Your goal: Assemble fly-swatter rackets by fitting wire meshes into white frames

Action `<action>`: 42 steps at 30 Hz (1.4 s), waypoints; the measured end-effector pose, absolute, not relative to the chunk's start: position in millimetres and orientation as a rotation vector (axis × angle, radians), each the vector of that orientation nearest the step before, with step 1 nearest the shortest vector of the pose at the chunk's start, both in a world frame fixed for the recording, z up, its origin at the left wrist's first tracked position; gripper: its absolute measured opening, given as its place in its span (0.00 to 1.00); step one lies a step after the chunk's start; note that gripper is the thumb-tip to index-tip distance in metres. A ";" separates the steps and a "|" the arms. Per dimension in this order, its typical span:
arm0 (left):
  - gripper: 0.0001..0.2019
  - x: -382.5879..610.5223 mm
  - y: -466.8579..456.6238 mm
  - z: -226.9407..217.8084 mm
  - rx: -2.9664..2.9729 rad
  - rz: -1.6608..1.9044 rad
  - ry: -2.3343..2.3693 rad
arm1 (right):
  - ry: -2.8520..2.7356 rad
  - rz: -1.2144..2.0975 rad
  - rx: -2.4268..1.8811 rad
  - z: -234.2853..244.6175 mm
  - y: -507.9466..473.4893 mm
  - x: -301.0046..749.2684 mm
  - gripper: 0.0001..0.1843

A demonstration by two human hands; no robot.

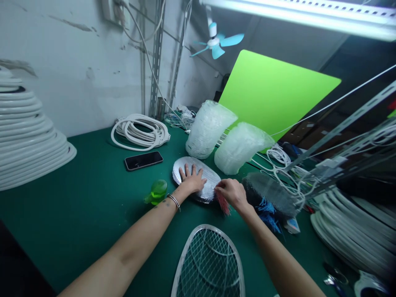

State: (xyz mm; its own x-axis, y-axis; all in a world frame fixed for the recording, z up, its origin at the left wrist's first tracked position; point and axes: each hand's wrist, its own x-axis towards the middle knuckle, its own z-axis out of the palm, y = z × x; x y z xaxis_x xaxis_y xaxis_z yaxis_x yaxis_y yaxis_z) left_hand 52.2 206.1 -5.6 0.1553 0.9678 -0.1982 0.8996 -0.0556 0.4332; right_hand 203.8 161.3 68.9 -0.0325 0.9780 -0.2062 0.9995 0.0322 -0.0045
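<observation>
The left hand (192, 179) lies flat, its fingers spread wide, pressing down on an oval pad of quilted silver foil (204, 170) near the middle of the dark green surface (77, 231). The right hand (232, 194) sits at the pad's right edge, its fingers drawn narrow around a tuft of thin pink fibres (223, 203) that hangs past the rim. A thin beaded bracelet (174, 201) circles the left wrist. Just left of the pad sits a translucent green glass-like lump (158, 190), and further left lies a black smartphone (142, 161). Toward the far edge stand two tilted stacks of clear nested plastic shells (208, 130) (241, 148), beside a loop of white flexible tubing (140, 132). Right of the right hand rests a grey mesh oval with blue fibres (269, 194) at its rim. Near the front edge lies a white-framed oval wire grid (208, 262), and tall stacks of white rings (27, 132) fill the left corner
</observation>
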 end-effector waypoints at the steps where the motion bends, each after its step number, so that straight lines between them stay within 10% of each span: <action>1: 0.34 52.4 206.0 -6.1 1.982 0.198 1.773 | 2.141 -0.223 2.073 68.3 160.6 202.6 0.14; 16: 0.36 43.2 185.1 19.6 2.037 0.511 1.680 | 1.929 -0.934 2.454 77.4 194.5 216.0 0.18; 21: 0.26 33.2 162.1 25.1 2.405 0.874 1.592 | 1.852 -1.493 2.658 80.9 178.4 216.4 0.18; 28: 0.22 24.5 151.8 54.8 2.550 1.072 1.561 | 1.581 -2.465 2.580 111.0 117.6 212.5 0.43; 32: 0.20 15.8 117.3 66.5 2.996 1.109 0.863 | 1.196 -3.048 2.657 104.8 44.3 204.2 0.27; 42: 0.29 -26.8 -8.9 -5.4 3.052 0.409 0.456 | 0.091 -2.855 3.085 14.2 -142.2 157.3 0.57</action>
State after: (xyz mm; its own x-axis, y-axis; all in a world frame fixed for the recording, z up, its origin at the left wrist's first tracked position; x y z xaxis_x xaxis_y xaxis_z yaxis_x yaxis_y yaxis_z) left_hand -26.8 -8.9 -5.4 0.9226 0.2911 0.2533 0.2835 -0.9566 0.0669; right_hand 157.3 -142.2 14.2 0.3138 0.6169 -0.7217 -0.5699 -0.4856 -0.6629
